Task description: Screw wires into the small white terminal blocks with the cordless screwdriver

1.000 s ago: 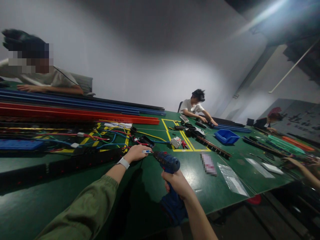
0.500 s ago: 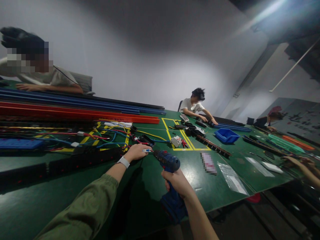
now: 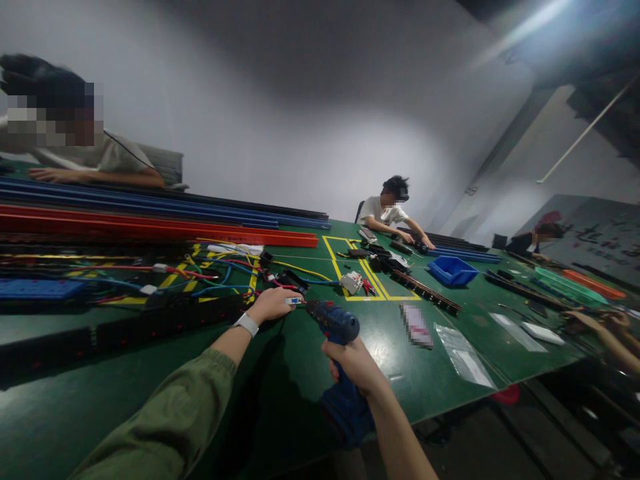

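Note:
My left hand (image 3: pixel 271 305), with a pale watch band at its wrist, is closed on a small white-and-blue block (image 3: pixel 291 301) that looks like a circuit breaker. A blue cordless drill (image 3: pixel 343 321) is gripped in my right hand (image 3: pixel 359 365), fingers wrapped round its handle. The drill's tip points left at the block; whether they touch is too small to tell. Just beyond my left hand lie a black open housing (image 3: pixel 295 281) and several coloured wires (image 3: pixel 220 275). A white switch block (image 3: pixel 351 283) with red wire ends lies past the drill.
Black socket strips (image 3: pixel 165 325) lie left of my left hand. Orange channels (image 3: pixel 160 227) and blue rails run behind. To the right are a blue bin (image 3: pixel 453 271), a copper-coloured strip (image 3: pixel 425 291), a blurred-out flat item and a plastic bag (image 3: pixel 465 357). Co-workers sit around the green table (image 3: pixel 400 393).
The whole view has shifted very slightly. Both hands keep the same pose, with the drill and the small block held as before.

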The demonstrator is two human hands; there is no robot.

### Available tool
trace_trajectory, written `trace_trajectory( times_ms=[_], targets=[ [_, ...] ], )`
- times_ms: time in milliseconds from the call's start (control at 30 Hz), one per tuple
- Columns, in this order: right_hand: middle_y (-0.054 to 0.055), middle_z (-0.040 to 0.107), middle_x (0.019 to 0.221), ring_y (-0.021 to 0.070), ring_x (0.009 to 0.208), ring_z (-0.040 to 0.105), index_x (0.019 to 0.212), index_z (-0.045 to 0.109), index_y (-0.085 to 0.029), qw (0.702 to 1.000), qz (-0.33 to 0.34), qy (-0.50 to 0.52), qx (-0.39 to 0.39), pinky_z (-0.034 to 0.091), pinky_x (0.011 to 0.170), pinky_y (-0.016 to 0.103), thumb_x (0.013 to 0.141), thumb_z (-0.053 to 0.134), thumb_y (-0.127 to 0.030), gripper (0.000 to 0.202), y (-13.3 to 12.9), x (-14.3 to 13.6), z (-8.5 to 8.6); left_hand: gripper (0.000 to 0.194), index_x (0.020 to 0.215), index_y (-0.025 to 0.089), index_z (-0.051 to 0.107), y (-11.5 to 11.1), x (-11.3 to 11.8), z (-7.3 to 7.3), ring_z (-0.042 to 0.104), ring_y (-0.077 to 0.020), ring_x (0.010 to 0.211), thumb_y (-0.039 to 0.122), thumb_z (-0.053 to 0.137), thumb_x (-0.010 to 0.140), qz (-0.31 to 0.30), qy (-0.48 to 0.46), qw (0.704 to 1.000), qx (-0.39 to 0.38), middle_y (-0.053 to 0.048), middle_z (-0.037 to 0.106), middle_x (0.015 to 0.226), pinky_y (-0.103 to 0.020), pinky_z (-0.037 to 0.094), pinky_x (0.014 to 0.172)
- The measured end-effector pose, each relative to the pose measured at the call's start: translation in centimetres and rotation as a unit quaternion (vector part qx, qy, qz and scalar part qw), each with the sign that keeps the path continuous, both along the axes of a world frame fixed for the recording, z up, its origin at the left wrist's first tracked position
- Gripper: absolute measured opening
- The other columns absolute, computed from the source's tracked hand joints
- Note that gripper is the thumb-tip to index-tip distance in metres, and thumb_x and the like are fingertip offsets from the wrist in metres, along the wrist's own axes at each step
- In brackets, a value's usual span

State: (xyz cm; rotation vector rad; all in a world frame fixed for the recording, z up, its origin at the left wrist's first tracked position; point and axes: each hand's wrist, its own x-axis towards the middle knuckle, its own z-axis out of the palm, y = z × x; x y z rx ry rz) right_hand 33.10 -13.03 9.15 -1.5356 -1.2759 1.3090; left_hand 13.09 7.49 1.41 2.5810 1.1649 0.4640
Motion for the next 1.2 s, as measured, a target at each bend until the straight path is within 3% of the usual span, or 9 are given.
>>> trace_trajectory(
  times_ms=[533, 933, 1200],
  targets=[
    [-0.008, 0.046, 0.04, 0.0106, 0.036, 0.045, 0.075, 0.052, -0.019, 1.0, 0.0, -0.005, -0.019, 0.035, 0.043, 0.023, 0.073, 0.056, -0.027, 0.009, -0.07, -0.34, 0.61, 0.037, 0.118, 0.044, 0.064, 0.09, -0.09, -0.15, 0.062, -0.0213, 0.11, 0.042, 0.051, 0.084, 0.006, -0.004, 1.0, -0.008, 0.007, 0.068, 0.121, -0.029, 0.043, 0.093],
    [-0.009, 0.044, 0.039, 0.0114, 0.035, 0.044, 0.083, 0.053, -0.019, 1.0, -0.003, -0.012, -0.002, 0.033, 0.041, 0.023, 0.075, 0.056, -0.03, 0.014, -0.02, -0.32, 0.32, 0.038, 0.119, 0.044, 0.064, 0.11, 0.02, -0.01, 0.06, -0.0203, 0.112, 0.039, 0.052, 0.084, 0.001, 0.006, 1.0, -0.005, 0.008, 0.066, 0.124, -0.027, 0.042, 0.095],
    [-0.007, 0.045, 0.041, 0.0107, 0.036, 0.045, 0.074, 0.053, -0.019, 1.0, -0.001, -0.02, -0.007, 0.034, 0.043, 0.023, 0.074, 0.056, -0.028, 0.01, -0.17, -0.53, 0.87, 0.037, 0.118, 0.045, 0.063, -0.03, -0.01, -0.01, 0.06, -0.0205, 0.112, 0.039, 0.051, 0.084, 0.0, 0.003, 1.0, 0.005, 0.008, 0.067, 0.123, -0.028, 0.042, 0.094]
  ],
)
